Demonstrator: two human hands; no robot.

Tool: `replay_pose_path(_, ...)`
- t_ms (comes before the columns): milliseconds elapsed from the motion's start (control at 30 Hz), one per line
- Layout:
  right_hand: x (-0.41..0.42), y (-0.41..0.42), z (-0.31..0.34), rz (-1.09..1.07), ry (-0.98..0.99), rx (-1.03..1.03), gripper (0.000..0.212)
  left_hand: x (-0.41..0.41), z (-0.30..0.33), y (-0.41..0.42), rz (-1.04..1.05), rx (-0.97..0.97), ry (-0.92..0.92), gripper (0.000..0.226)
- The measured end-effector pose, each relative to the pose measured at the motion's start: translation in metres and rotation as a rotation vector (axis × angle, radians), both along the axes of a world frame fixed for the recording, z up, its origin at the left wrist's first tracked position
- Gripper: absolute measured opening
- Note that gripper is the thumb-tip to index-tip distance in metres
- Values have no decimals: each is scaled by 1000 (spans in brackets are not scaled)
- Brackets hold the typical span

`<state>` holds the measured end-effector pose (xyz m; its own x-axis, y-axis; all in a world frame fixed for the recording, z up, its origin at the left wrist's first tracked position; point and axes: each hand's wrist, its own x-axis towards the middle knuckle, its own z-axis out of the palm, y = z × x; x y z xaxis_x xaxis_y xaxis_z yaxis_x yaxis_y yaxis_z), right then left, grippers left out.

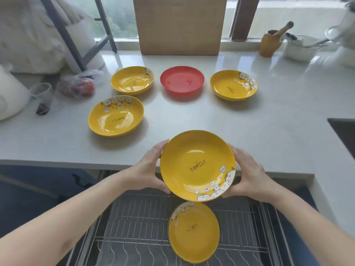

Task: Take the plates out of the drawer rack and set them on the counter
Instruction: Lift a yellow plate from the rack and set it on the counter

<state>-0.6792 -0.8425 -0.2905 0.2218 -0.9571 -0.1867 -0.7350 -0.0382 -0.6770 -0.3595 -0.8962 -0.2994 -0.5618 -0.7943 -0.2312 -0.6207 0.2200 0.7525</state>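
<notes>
I hold a yellow "FAMILY" plate (197,166) in the air over the counter's front edge, my left hand (151,169) on its left rim and my right hand (247,173) on its right rim. Below it, another yellow plate (194,232) stands tilted in the wire drawer rack (134,217). On the white counter (278,112) lie three yellow plates, at back left (132,80), front left (115,116) and back right (233,85), plus a red plate (182,80) between the back two.
A cardboard box (179,25) stands at the back against the window. A wooden mortar with pestle (270,43) and a white bowl (299,48) sit at back right. A plastic bag (76,85), a glass (43,96) and a ladder (76,35) are on the left. A sink edge (343,131) shows at right.
</notes>
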Motion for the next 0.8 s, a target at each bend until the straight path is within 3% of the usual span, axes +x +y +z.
replay_pose_path(367,22,-107,-15,34,130,-1,125,19,-19,-95,78,12,-63,130)
replay_pose_path(800,13,-189,-19,-16,321,69,122,10,-29,-141,254,1,17,123)
